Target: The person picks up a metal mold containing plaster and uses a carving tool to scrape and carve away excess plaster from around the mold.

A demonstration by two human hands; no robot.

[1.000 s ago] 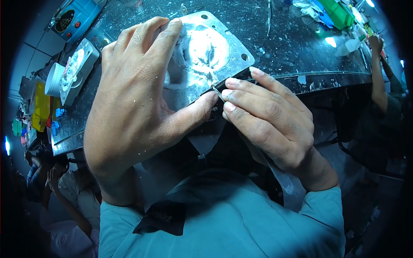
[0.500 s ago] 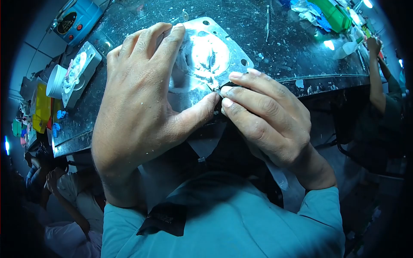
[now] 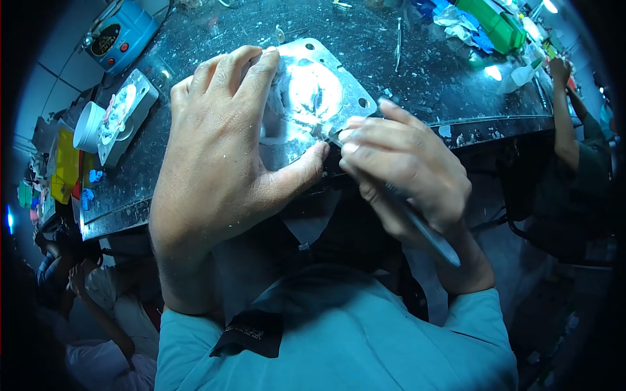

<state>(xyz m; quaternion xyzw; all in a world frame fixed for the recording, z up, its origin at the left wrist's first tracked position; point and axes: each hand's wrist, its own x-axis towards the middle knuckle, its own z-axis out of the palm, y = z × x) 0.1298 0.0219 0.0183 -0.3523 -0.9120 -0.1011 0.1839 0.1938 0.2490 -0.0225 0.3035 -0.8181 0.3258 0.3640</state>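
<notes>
A square metal flask half (image 3: 355,88) with holes at its corners lies on the bench, filled with pale plaster (image 3: 312,94) that glares under the light. My left hand (image 3: 218,143) grips it, fingers over the far left side and thumb along the near edge. Held in my right hand (image 3: 411,166) is a slim knife-like tool (image 3: 433,238), whose grey handle sticks out below the palm. Its tip meets the near right side of the flask half, close to my left thumb; the fingers partly hide it.
Another flask half (image 3: 134,111) leans against a white round container (image 3: 88,125) on the left, near a blue machine (image 3: 122,36). A thin metal instrument (image 3: 398,45) lies beyond. Right are a green bin (image 3: 499,26) and squeeze bottle (image 3: 520,77). Other people sit at both sides.
My right hand has turned and its fingers have shifted, bringing the tool's handle into fuller view. My left hand keeps its grip on the flask half. The whole view has moved slightly.
</notes>
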